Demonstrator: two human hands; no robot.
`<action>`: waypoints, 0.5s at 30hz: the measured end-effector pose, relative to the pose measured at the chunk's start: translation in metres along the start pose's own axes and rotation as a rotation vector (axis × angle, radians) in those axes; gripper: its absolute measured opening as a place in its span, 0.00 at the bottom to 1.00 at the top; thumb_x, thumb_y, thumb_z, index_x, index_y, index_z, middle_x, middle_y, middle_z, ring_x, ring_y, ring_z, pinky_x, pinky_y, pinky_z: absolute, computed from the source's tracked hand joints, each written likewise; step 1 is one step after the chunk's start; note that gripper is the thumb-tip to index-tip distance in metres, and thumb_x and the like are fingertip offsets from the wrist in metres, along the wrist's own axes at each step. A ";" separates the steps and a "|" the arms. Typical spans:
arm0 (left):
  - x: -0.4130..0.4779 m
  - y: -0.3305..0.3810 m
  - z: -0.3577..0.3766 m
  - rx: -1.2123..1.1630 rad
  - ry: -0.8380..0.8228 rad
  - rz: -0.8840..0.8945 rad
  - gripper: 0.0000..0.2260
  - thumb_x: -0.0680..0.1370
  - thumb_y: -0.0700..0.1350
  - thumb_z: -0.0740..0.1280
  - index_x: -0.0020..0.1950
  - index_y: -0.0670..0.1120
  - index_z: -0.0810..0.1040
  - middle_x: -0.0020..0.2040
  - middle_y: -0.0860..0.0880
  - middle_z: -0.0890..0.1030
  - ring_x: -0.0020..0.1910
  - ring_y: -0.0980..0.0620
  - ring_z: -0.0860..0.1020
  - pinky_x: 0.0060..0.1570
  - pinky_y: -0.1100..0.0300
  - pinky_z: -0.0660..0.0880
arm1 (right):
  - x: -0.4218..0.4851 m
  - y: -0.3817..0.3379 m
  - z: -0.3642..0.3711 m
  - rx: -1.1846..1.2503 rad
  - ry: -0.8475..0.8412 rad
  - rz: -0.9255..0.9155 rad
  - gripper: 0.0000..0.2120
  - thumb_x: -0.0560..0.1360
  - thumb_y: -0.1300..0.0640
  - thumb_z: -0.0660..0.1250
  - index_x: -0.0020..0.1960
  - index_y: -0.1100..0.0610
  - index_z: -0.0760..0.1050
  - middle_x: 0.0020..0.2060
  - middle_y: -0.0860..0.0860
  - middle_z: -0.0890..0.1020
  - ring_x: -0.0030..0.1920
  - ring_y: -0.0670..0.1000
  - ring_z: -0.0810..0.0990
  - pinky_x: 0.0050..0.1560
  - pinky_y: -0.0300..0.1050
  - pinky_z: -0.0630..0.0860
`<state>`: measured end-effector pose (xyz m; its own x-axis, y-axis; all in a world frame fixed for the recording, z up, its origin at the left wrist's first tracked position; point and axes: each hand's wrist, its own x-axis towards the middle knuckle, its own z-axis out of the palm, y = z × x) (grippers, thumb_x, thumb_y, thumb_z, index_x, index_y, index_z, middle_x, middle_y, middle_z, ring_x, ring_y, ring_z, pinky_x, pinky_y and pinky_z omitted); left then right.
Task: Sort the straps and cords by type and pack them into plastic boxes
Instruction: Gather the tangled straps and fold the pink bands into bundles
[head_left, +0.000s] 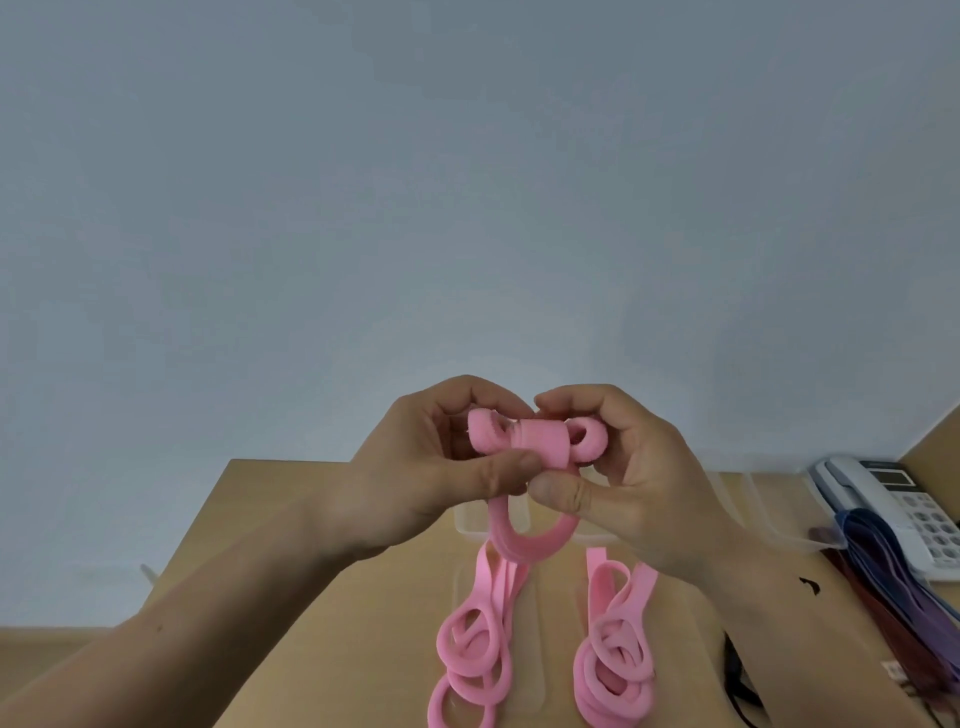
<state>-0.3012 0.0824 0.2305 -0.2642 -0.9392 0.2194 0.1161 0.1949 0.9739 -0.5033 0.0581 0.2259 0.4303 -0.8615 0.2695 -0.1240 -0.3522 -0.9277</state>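
Left hand (436, 467) and right hand (634, 483) both pinch a soft pink strap (540, 444), wound into a bundle, one loop hanging under the grip. Below lie two more pink bundles (478, 649) on the table (291, 519); rightward, purple straps (883, 566) and a phone (893, 499).

held strap (540, 447) between left hand (431, 467) and right hand (634, 483), above table (363, 623) | plastic box (779, 525) on table behind hands | left bundle (472, 654), right bundle (618, 665) on table in front, side by side, apart | strap pile (883, 582) far right, before phone (904, 514) | wall (467, 208) behind table
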 end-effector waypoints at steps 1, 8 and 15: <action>0.000 0.000 0.000 0.012 0.007 0.021 0.12 0.69 0.36 0.74 0.51 0.42 0.80 0.43 0.46 0.83 0.41 0.48 0.82 0.43 0.59 0.79 | 0.000 0.000 -0.001 -0.012 -0.023 0.012 0.24 0.63 0.48 0.77 0.58 0.46 0.77 0.51 0.46 0.83 0.52 0.53 0.83 0.55 0.55 0.80; -0.003 -0.010 -0.002 0.184 -0.006 0.036 0.19 0.68 0.41 0.77 0.55 0.52 0.78 0.42 0.49 0.83 0.38 0.48 0.80 0.40 0.57 0.77 | 0.001 -0.005 0.000 0.003 0.049 0.062 0.16 0.68 0.47 0.73 0.54 0.52 0.81 0.42 0.48 0.86 0.38 0.51 0.84 0.41 0.41 0.80; -0.004 -0.007 -0.002 0.232 0.002 -0.084 0.19 0.65 0.50 0.76 0.56 0.51 0.80 0.48 0.48 0.84 0.44 0.45 0.83 0.47 0.46 0.81 | -0.003 -0.008 0.001 -0.004 0.138 -0.024 0.14 0.64 0.50 0.76 0.50 0.46 0.81 0.44 0.47 0.85 0.44 0.49 0.85 0.45 0.44 0.82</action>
<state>-0.2992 0.0846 0.2228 -0.2621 -0.9553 0.1369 -0.1298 0.1754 0.9759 -0.5028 0.0638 0.2320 0.3057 -0.8949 0.3251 -0.1184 -0.3745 -0.9196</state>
